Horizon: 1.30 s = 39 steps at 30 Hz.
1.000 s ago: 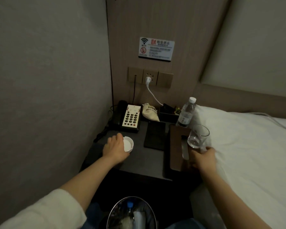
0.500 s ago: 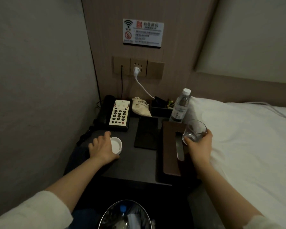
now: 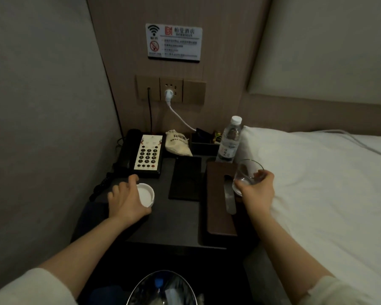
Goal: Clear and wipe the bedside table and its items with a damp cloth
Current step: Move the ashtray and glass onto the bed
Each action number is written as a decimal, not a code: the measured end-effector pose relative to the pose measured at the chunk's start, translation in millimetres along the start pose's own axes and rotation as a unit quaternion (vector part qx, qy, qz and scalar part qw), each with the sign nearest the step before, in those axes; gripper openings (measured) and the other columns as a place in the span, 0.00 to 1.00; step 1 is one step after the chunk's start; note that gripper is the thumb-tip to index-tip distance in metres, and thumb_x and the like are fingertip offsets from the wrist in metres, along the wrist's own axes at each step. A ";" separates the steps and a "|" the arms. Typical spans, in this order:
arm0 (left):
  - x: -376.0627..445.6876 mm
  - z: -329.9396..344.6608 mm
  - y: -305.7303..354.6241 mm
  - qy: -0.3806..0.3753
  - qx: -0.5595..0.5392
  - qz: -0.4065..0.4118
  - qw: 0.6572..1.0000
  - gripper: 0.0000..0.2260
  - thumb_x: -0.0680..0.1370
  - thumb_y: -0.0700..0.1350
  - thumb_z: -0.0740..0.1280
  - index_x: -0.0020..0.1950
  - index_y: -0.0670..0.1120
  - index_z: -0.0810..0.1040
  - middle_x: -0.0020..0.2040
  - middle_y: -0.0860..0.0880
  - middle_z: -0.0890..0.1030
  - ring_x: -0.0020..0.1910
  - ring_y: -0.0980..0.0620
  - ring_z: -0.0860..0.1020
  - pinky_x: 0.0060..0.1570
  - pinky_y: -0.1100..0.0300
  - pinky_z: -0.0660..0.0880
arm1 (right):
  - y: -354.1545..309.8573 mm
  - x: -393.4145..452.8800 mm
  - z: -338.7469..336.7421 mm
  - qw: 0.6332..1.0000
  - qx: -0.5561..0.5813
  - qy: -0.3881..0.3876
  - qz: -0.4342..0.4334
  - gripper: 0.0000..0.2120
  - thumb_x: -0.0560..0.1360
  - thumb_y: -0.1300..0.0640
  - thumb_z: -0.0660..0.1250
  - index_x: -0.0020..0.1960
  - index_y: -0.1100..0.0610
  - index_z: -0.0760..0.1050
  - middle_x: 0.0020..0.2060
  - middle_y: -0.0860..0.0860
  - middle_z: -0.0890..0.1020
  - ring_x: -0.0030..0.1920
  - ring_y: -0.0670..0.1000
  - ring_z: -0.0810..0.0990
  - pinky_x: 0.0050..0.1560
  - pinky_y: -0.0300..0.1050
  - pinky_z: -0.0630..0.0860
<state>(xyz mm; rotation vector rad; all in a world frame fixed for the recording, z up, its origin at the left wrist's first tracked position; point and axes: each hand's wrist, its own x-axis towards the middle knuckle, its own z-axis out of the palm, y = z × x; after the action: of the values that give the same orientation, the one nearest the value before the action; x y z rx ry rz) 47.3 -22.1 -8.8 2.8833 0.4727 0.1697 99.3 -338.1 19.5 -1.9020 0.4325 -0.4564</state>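
Dark and matte, the bedside surface [image 3: 178,216] stands between a grey wall on the left and a white bed [image 3: 328,194] on the right; the left hand [image 3: 125,201] lies near its left edge, thumb and fingers curled round a small white dish [image 3: 146,194] that sits on the top, so that grip is clamped on the dish; the right hand [image 3: 256,192] reaches over the right side and wraps a clear glass [image 3: 246,175], tilted toward the far left, its base in the palm and fingers curled over its side, so this grip is clamped on the glass; whether the glass touches what lies below it I cannot tell; beneath it lies a brown tissue box [image 3: 220,208] with a slot along its top; left of the box a flat black pad [image 3: 185,179] lies on the top; at the far left a black telephone [image 3: 141,154] with a pale keypad stands against the wall; just right of it sits a small cloth pouch [image 3: 177,143] with print, then a dark tray [image 3: 204,144] of small items, and a water bottle [image 3: 229,139] with a white cap stands upright at the far right corner beside the pillow; a white plug [image 3: 169,93] sits in the wall socket above, its cable running down toward the tray; a sign [image 3: 173,41] hangs higher on the panel; a shiny bin [image 3: 163,289] shows at the near edge; no cloth is in view.
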 end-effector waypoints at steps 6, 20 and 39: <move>-11.1 -25.5 45.0 0.026 -0.048 0.045 0.998 0.42 0.60 0.61 0.75 0.67 0.52 0.57 0.62 0.44 0.71 0.60 0.41 0.70 0.58 0.48 0.64 | -11.4 -1.7 -23.2 1.000 0.026 0.007 0.007 0.27 0.62 0.53 0.79 0.54 0.49 0.67 0.42 0.40 0.74 0.42 0.47 0.75 0.43 0.41 0.70; -95.6 -65.9 267.0 -0.019 -0.199 0.202 0.959 0.43 0.61 0.58 0.74 0.68 0.54 0.54 0.63 0.44 0.68 0.62 0.40 0.68 0.59 0.49 0.68 | -15.5 48.4 -211.8 0.996 0.048 0.076 -0.001 0.30 0.59 0.54 0.80 0.55 0.52 0.69 0.47 0.48 0.77 0.47 0.50 0.77 0.44 0.41 0.71; -243.7 40.1 502.4 -0.081 -0.421 0.154 0.890 0.41 0.61 0.55 0.71 0.68 0.61 0.52 0.62 0.51 0.69 0.60 0.51 0.64 0.64 0.55 0.65 | 60.6 162.5 -348.8 0.999 0.014 0.041 0.026 0.29 0.60 0.61 0.82 0.52 0.53 0.68 0.48 0.51 0.76 0.52 0.55 0.79 0.55 0.55 0.79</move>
<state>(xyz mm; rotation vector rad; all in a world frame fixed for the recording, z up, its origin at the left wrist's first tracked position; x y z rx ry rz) -24.4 -574.4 48.0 2.0605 -0.0994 0.1345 58.5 -716.7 101.5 -1.8450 0.5247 -0.5041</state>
